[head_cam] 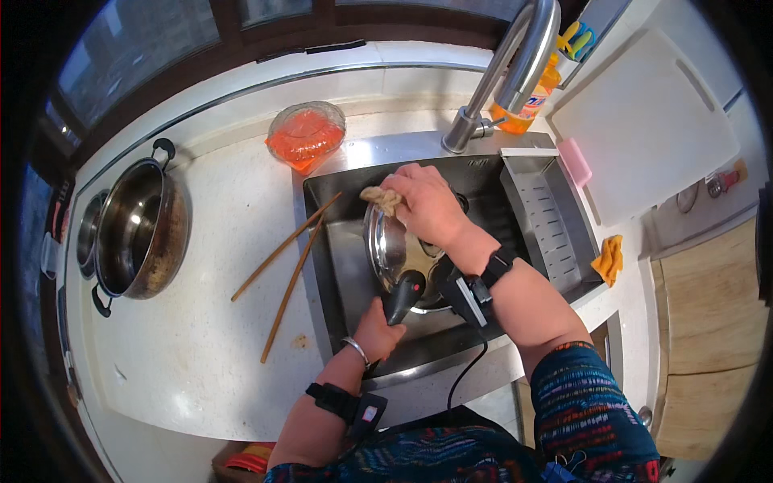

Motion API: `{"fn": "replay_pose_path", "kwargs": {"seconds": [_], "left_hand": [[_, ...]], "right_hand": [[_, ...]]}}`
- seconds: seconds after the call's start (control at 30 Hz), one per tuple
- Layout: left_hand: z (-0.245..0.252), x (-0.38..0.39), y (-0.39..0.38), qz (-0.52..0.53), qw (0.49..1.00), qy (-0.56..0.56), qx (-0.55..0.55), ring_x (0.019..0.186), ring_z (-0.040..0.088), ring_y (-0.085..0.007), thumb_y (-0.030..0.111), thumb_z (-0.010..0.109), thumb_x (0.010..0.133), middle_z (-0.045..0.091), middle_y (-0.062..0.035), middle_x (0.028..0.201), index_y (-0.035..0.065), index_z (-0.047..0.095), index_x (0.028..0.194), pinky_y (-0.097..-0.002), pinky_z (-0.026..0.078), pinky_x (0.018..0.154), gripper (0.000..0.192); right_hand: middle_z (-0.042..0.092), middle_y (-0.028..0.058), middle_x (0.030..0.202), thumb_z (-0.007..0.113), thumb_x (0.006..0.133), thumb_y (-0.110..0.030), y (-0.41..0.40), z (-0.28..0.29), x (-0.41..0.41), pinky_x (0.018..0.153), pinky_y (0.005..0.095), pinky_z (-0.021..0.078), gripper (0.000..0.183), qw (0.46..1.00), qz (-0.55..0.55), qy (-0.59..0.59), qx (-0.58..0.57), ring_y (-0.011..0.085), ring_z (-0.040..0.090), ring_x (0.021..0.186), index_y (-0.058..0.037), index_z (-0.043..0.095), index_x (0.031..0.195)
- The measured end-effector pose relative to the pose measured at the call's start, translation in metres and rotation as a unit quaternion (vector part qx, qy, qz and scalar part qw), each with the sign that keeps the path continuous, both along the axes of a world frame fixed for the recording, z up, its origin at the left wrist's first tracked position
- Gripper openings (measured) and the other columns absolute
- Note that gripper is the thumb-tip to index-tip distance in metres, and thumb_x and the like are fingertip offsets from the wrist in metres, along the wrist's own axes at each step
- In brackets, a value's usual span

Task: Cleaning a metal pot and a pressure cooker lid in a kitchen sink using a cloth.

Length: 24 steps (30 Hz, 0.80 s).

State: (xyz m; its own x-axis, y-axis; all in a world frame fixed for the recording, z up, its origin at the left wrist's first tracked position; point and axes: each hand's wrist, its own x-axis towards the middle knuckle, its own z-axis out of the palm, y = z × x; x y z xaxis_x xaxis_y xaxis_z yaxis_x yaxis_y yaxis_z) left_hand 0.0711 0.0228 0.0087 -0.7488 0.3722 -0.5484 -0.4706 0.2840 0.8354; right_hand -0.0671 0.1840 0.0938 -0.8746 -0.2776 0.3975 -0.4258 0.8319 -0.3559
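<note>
A metal pan (pixel 386 244) sits tilted in the sink basin (pixel 347 253), partly hidden by my arm. My left hand (pixel 379 332) grips the pan's black handle (pixel 403 299) at the near side. With my right hand (pixel 423 196) I hold a tan scrubbing cloth (pixel 381 198) against the pan's far rim. Two wooden chopsticks (pixel 278 253) lie apart across the sink's left edge, their far tips over the basin. Black devices are strapped to both forearms.
A deep two-handled pot (pixel 142 229) stands on the left counter. Behind the sink are a red mesh-like bundle in a clear bowl (pixel 307 136), the faucet (pixel 471 118) and an orange soap bottle (pixel 531 102). Right are a perforated tray (pixel 546 229), an orange cloth (pixel 609 259) and a white cutting board (pixel 652 127).
</note>
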Motion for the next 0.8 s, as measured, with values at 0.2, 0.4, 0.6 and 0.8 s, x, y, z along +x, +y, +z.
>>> {"fn": "replay_pose_path", "kwargs": {"seconds": [0.2, 0.4, 0.6, 0.8], "left_hand": [[0.002, -0.003, 0.005, -0.003, 0.999, -0.044, 0.014, 0.037, 0.049, -0.0185, 0.008, 0.061, 0.070, 0.051, -0.0117, 0.059, 0.0007, 0.036, 0.101, -0.0326, 0.037, 0.032, 0.040], [0.004, 0.000, 0.006, 0.016, 0.999, -0.049, -0.003, 0.037, 0.046, -0.0168, 0.008, 0.060, 0.073, 0.048, -0.0084, 0.056, 0.0045, 0.034, 0.105, -0.0323, 0.035, 0.031, 0.042], [0.007, -0.004, 0.008, 0.000, 0.993, -0.110, 0.032, 0.035, 0.041, -0.0131, 0.004, 0.059, 0.076, 0.042, -0.0041, 0.052, 0.0070, 0.030, 0.112, -0.0297, 0.031, 0.031, 0.046], [0.004, -0.006, 0.002, 0.007, 0.982, -0.147, 0.115, 0.033, 0.038, -0.0148, 0.008, 0.058, 0.076, 0.042, -0.0053, 0.051, 0.0067, 0.026, 0.113, -0.0302, 0.031, 0.031, 0.049]], "right_hand": [[0.056, 0.0084, 0.093, 0.057, 0.068, -0.007, 0.026, -0.011, -0.018, 0.080, 0.0383, 0.0424, 0.024, 0.992, -0.108, -0.058, -0.024, 0.0318, 0.050, 0.089, -0.0113, 0.061, 0.091], [0.056, 0.0070, 0.097, 0.060, 0.066, -0.009, 0.018, -0.015, -0.011, 0.083, 0.0364, 0.0417, 0.029, 0.998, 0.032, -0.055, -0.016, 0.0299, 0.050, 0.093, -0.0147, 0.062, 0.094], [0.055, 0.0127, 0.097, 0.064, 0.067, -0.017, 0.079, -0.048, -0.022, 0.083, 0.0353, 0.0426, 0.034, 0.965, -0.146, -0.184, -0.118, 0.0310, 0.052, 0.093, -0.0145, 0.060, 0.101], [0.058, 0.0183, 0.092, 0.071, 0.062, -0.021, 0.107, -0.064, 0.004, 0.079, 0.0361, 0.0443, 0.037, 0.934, -0.171, -0.289, -0.119, 0.0323, 0.055, 0.090, -0.0083, 0.057, 0.094]]}}
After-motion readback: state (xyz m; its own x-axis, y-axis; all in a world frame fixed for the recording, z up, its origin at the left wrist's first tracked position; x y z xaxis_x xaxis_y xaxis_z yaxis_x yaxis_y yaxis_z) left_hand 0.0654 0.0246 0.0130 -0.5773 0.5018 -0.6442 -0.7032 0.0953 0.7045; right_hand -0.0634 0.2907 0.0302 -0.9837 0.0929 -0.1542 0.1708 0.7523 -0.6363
